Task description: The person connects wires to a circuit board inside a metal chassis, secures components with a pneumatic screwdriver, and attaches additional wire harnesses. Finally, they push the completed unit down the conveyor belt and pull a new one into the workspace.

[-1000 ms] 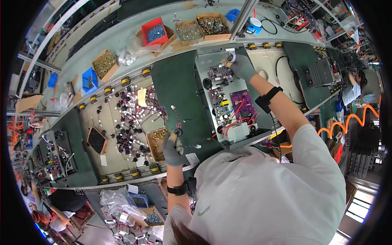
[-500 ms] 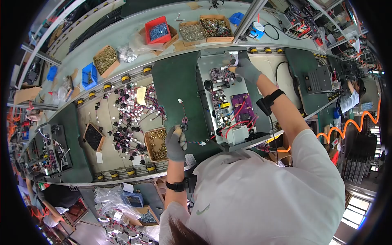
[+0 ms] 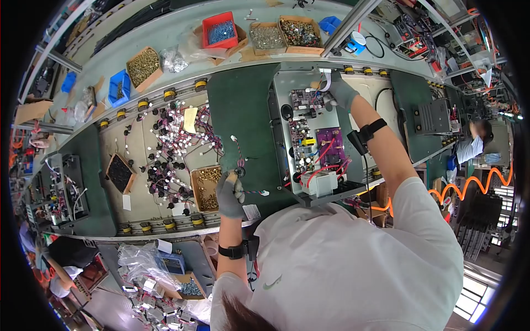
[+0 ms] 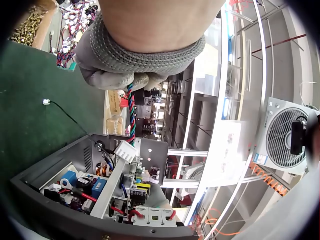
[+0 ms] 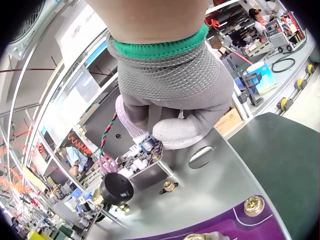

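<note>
My gloved left hand (image 3: pixel 230 197) grips a twisted wire harness (image 4: pixel 132 112) with a black round part (image 3: pixel 239 171) at the fingers. One harness end points away over the green mat; the other, with a white connector (image 4: pixel 126 151), points toward the open metal chassis (image 3: pixel 326 118). At the chassis's far end, my gloved right hand (image 3: pixel 343 94) has its fingers curled at a white ribbon cable (image 5: pixel 126 120). The cable's lower end meets a connector (image 5: pixel 145 142) on a small circuit board (image 3: pixel 307 99). The fingers partly hide the cable in the right wrist view.
A purple board (image 3: pixel 329 140) with red wires sits in the chassis. Left of the green mat (image 3: pixel 243 99) lie a pile of wire harnesses (image 3: pixel 176 143) and a box of brass parts (image 3: pixel 207 187). Boxes of small hardware, one a red bin (image 3: pixel 207 33), line the far bench.
The head view has shifted slightly. The white ribbon cable now bows out more beside the right hand. The left hand keeps its hold on the harness, slightly farther from the chassis.
</note>
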`<state>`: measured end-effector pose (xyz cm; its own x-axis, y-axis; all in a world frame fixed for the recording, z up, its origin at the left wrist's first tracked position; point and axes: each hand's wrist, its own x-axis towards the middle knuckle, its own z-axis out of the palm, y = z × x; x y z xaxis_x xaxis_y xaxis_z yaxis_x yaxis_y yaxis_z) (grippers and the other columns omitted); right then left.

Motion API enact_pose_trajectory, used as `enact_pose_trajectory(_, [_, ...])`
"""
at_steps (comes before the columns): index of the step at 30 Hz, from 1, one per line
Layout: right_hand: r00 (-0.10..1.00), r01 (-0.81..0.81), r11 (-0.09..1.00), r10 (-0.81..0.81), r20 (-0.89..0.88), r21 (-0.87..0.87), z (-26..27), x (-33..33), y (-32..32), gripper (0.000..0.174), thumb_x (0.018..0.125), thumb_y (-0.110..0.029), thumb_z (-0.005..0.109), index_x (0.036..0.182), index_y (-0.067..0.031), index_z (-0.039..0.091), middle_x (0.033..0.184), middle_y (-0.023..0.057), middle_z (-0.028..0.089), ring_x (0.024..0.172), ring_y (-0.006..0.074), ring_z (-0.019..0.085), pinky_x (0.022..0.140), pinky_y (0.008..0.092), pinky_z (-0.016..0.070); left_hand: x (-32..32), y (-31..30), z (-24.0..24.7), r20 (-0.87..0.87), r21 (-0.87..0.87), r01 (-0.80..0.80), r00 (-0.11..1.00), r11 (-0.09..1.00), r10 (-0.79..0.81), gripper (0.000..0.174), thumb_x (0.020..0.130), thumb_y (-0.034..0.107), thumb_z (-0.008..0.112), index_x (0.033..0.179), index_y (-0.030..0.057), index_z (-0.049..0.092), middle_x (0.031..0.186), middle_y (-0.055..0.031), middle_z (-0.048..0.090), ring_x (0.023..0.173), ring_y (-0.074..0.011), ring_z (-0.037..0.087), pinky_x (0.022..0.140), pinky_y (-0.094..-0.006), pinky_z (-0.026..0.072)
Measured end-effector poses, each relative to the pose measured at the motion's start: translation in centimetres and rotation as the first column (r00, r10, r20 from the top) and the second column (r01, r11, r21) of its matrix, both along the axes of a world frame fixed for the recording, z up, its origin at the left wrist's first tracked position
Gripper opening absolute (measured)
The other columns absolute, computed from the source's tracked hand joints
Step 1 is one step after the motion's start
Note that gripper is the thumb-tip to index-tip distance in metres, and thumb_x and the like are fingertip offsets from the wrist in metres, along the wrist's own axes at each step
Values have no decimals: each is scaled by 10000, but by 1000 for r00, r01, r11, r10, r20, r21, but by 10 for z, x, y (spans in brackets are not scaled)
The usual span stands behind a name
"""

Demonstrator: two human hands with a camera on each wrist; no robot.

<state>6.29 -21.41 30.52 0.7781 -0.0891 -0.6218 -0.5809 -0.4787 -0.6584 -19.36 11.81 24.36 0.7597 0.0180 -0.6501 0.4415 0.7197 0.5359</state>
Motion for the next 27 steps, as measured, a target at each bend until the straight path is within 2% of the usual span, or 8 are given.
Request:
enact_pose_trajectory(6, [950, -167, 945, 230, 211, -280, 20, -4, 28, 492, 704, -405, 741, 997, -36, 602, 778, 37, 605, 586, 106, 513, 463, 275, 434, 5, -2, 0, -30, -17, -15, 999, 1000, 14, 196, 864, 229, 541, 968, 63, 540, 573, 34, 416, 410, -41, 329, 346, -198, 251])
enact_pose_trajectory(8, [954, -138, 960, 195, 226, -244, 16, 0, 28, 458, 633, -383, 807, 849, -91, 528, 550, 18, 503, 376, 106, 440, 333, 239, 349, 7, -2, 0, -43, -6, -6, 999, 1000, 6, 196, 865, 230, 540, 968, 63, 539, 573, 35, 415, 409, -41, 328, 346, -198, 249])
enact_pose_trajectory(13, [969, -198, 902, 238, 59, -384, 5, 10, 19, 494, 652, -509, 746, 794, -54, 616, 591, 60, 560, 462, 167, 519, 411, 316, 435, 12, -4, 2, -37, 6, 16, 999, 1000, -16, 196, 868, 232, 537, 971, 65, 538, 572, 37, 413, 409, -38, 326, 345, -195, 248])
enact_pose_trajectory(16, [951, -280, 871, 309, 7, -405, 12, 11, 24, 513, 709, -497, 703, 904, -29, 632, 729, 82, 608, 606, 164, 550, 549, 318, 443, 13, -5, 2, 4, -5, 13, 1000, 1000, -13, 198, 868, 233, 537, 975, 67, 537, 572, 35, 415, 407, -38, 328, 343, -197, 249])
enact_pose_trajectory(19, [952, -268, 851, 306, 10, -452, 11, 10, 26, 464, 749, -452, 681, 904, -17, 629, 736, 95, 614, 616, 168, 553, 555, 314, 444, 13, -5, 4, 9, 17, 29, 1000, 999, -30, 191, 869, 228, 531, 974, 68, 535, 573, 34, 415, 409, -38, 328, 344, -196, 248])
enact_pose_trajectory(23, [937, -197, 892, 293, 191, -407, -7, 2, 14, 410, 784, -402, 660, 889, -8, 627, 730, 98, 613, 617, 171, 560, 549, 317, 442, 13, -6, 11, 32, 20, 40, 999, 999, -41, 184, 872, 209, 514, 983, 63, 531, 570, 33, 413, 413, -35, 326, 349, -193, 249])
enact_pose_trajectory(25, [984, -46, 985, 74, 165, -166, -11, -6, 4, 376, 812, -356, 643, 884, 11, 619, 706, 70, 594, 601, 165, 552, 541, 323, 443, 15, -6, 23, 43, 28, 44, 998, 999, -45, 182, 873, 202, 509, 986, 61, 529, 569, 34, 411, 413, -34, 322, 352, -190, 250])
enact_pose_trajectory(27, [989, -5, 996, 18, 149, -87, -5, -16, -9, 333, 820, -324, 625, 880, 3, 616, 697, 75, 594, 587, 188, 557, 547, 337, 449, 16, -7, 41, 127, 51, 84, 988, 995, -90, 200, 872, 186, 499, 1000, 38, 542, 559, 38, 404, 413, -29, 309, 358, -188, 245])
